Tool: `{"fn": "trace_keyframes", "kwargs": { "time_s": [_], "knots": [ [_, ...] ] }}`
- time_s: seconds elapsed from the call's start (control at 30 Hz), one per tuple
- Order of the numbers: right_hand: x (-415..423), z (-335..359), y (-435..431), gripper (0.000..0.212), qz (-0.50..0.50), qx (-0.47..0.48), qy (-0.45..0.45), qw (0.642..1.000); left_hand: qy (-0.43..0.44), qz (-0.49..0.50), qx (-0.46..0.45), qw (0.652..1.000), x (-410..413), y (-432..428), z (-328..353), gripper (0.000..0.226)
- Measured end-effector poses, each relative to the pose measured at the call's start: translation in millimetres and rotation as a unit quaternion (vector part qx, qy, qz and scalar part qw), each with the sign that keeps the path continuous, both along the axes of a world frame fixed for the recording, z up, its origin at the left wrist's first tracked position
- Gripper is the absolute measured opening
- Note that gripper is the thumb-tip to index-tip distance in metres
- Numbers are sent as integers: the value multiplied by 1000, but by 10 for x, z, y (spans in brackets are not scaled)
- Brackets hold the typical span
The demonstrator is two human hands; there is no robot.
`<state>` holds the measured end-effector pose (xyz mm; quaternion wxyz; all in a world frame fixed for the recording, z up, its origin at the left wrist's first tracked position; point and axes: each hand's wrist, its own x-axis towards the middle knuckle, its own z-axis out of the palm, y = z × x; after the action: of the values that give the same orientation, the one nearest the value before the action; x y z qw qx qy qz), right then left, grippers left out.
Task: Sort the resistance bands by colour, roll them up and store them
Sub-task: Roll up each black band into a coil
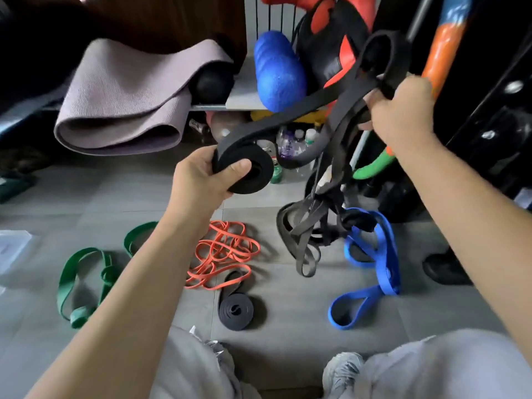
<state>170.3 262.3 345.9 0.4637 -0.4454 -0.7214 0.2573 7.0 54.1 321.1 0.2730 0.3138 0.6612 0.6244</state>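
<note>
Fingers (205, 156) of the left hand (201, 180) grip a part-rolled black band (259, 171); the right hand (403, 108) clutches its loose end above the floor (129, 203).

A ribbed blue roller (277, 72) stands on end on a pale shelf (240, 92). Left of the roller a black ball (213, 82) sits on the same shelf, touching a folded mauve mat (123, 99) that overhangs the shelf edge further left. Just right of the roller leans a black-and-red padded bag (331, 53). Well right of the roller an orange pole (443, 53) slants upward. Below the roller, under the shelf, stand clear bottles (290, 139), with a green can (277, 174) lower still on the grey tiled floor (115, 197). Below and slightly left of the roller is a dull reddish ball (224, 125). Far down-left of the roller a clear plastic lid (14, 246) lies at the frame edge, and far down-right lies a black shoe (444, 269).
</note>
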Motion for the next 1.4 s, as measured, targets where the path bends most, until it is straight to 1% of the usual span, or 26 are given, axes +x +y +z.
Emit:
{"fn": "trace_keyframes", "kwargs": {
  "time_s": [0.03, 0.07, 0.1, 0.13, 0.17, 0.27, 0.3, 0.33, 0.4, 0.53, 0.6, 0.67, 0.7, 0.73, 0.77, 0.8, 0.83, 0.87, 0.9, 0.97, 1.03, 1.1, 1.17, 1.3, 1.37, 1.4],
  "knots": [
    [55, -26, -10, 23, -8, 4, -10, 1000, 4, 2, -4, 1000, 23, 0, 3, 17],
    [107, -144, -30, 27, -12, -3, -66, 998, 10, 3, -8, 1000, 42, -6, 0, 17],
    [159, -321, -70, 30, -4, -35, -154, 987, 16, 2, -13, 1000, 58, -13, -6, 17],
    [215, -524, -127, 31, 12, -78, -230, 970, 18, 1, -15, 1000, 74, -24, -10, 16],
    [259, -694, -192, 28, 20, -110, -274, 955, 17, 1, -15, 1000, 84, -32, -18, 15],
    [339, -928, -301, 21, 27, -147, -286, 946, 29, 5, -29, 999, 110, -38, -61, 19],
    [364, -955, -296, 19, 35, -144, -303, 941, 41, 1, -37, 998, 124, -31, -75, 20],
    [380, -960, -273, 18, 42, -120, -315, 941, 48, -2, -42, 998, 135, -22, -82, 21],
    [370, -926, -239, 21, 52, -71, -302, 949, 54, -7, -45, 997, 146, -8, -91, 24],
    [362, -825, -218, 25, 44, -85, -162, 982, 88, -18, -46, 995, 181, 14, -118, 30],
    [380, -801, -210, 22, 40, -85, -118, 989, 88, -20, -45, 995, 196, 34, -136, 30],
    [360, -856, -165, 23, 32, -86, -118, 989, 76, -19, -45, 996, 194, 62, -157, 28],
    [347, -908, -154, 31, 54, -95, -145, 983, 69, -19, -43, 997, 191, 72, -169, 26],
    [335, -1001, -143, 51, 107, -131, -181, 969, 62, -22, -39, 997, 192, 82, -184, 25],
    [338, -1128, -130, 75, 181, -190, -214, 941, 53, -25, -35, 998, 197, 94, -194, 23],
    [367, -1268, -136, 93, 241, -250, -250, 904, 47, -29, -33, 998, 197, 105, -214, 22],
    [429, -1436, -121, 100, 279, -290, -289, 869, 44, -31, -36, 998, 189, 114, -245, 22],
    [510, -1574, -108, 100, 290, -313, -325, 844, 48, -30, -44, 997, 163, 126, -298, 23],
    [598, -1715, -93, 97, 279, -326, -352, 832, 60, -27, -61, 996, 127, 139, -357, 24],
    [754, -1991, -96, 90, 228, -339, -383, 828, 73, -20, -100, 992, 51, 172, -467, 20],
    [836, -2250, -165, 83, 207, -338, -423, 815, 43, -1, -115, 992, -20, 208, -593, 14],
    [827, -2547, -248, 78, 205, -336, -471, 789, 37, 14, -130, 991, -87, 247, -710, 10],
    [742, -2825, -320, 76, 204, -344, -500, 768, 36, 23, -147, 988, -165, 268, -827, 11],
    [462, -3379, -340, 73, 186, -339, -535, 751, 57, 13, -161, 985, -321, 287, -1015, 14],
    [331, -3652, -341, 73, 174, -334, -553, 743, 45, 9, -170, 984, -371, 276, -1034, 13],
    [280, -3768, -342, 75, 165, -336, -558, 740, 38, 3, -172, 984, -407, 259, -1048, 19]
  ]
}}
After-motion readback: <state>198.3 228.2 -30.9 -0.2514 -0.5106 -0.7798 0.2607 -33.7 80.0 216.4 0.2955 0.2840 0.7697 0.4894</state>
